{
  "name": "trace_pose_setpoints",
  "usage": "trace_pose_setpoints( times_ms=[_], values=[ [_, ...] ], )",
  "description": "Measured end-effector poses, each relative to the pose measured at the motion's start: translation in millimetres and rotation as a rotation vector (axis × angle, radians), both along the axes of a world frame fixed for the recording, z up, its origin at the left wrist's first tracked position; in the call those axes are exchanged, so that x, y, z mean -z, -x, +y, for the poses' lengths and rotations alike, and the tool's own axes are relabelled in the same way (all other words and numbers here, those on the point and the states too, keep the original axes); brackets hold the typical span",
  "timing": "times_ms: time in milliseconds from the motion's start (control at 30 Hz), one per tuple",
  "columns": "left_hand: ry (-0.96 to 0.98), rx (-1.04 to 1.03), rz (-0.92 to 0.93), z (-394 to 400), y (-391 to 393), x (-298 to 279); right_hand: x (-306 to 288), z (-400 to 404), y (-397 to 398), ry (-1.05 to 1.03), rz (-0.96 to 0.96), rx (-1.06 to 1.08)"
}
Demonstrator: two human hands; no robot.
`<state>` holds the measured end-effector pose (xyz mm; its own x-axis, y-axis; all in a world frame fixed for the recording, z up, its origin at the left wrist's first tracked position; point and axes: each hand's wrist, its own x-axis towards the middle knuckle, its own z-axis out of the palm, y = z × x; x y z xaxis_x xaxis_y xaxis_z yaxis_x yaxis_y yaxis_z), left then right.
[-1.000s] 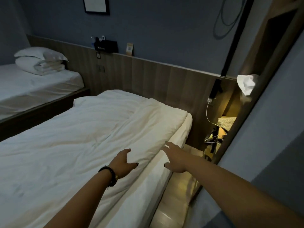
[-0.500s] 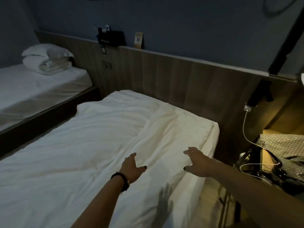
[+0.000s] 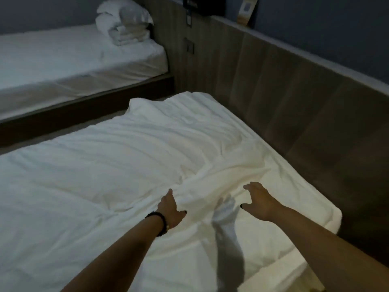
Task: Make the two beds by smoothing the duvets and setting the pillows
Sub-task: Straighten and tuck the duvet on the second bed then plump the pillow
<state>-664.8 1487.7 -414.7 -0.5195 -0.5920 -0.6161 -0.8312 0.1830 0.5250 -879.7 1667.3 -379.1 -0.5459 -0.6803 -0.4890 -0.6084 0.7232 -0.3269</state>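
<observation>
Duvet (image 3: 126,169): white and creased, spread over the near bed in front of you, with a raised fold running across it towards your hands
Left hand (image 3: 170,209): yours, palm down at the fold, fingers straight and loose, gripping nothing; whether it touches the cloth cannot be told; a dark beaded bracelet (image 3: 159,221) sits on the wrist
Right hand (image 3: 257,200): yours, held just above the duvet with fingers spread and slightly bent, holding nothing; its shadow falls on the cloth between your arms
Near bed corner (image 3: 328,218): rounded, lit warm, close to the wooden wall panel (image 3: 294,91)
Far bed (image 3: 63,60): well apart on your left, covered by a flat white sheet
Pillow and folded bedding (image 3: 126,24): stacked at the head of the far bed, against the panel
Dark box (image 3: 204,6): on the ledge above the panel, with a small card (image 3: 246,11) just beside it
</observation>
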Motion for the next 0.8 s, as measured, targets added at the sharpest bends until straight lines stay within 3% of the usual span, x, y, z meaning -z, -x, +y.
trace_pose_setpoints(
  times_ms=[200,300,500,667,800],
  values=[
    [0.165,-0.033,-0.129,-27.0,103.7,57.3,60.2,-55.7,114.7,0.005,-0.028,-0.156],
    [0.085,-0.045,-0.222,-39.3,122.0,89.3,86.9,-82.0,157.0,-0.035,0.001,-0.225],
    [0.132,0.19,-0.566,-41.9,109.4,121.6,117.1,-127.8,194.8,-0.217,0.231,-0.703],
    [0.276,0.203,-0.461,-80.5,126.9,97.8,118.9,-147.0,203.3,-0.131,0.27,-0.754],
    [0.481,0.147,-0.273,-132.0,161.6,47.6,85.0,-158.2,242.6,0.17,0.385,-0.483]
  ],
)
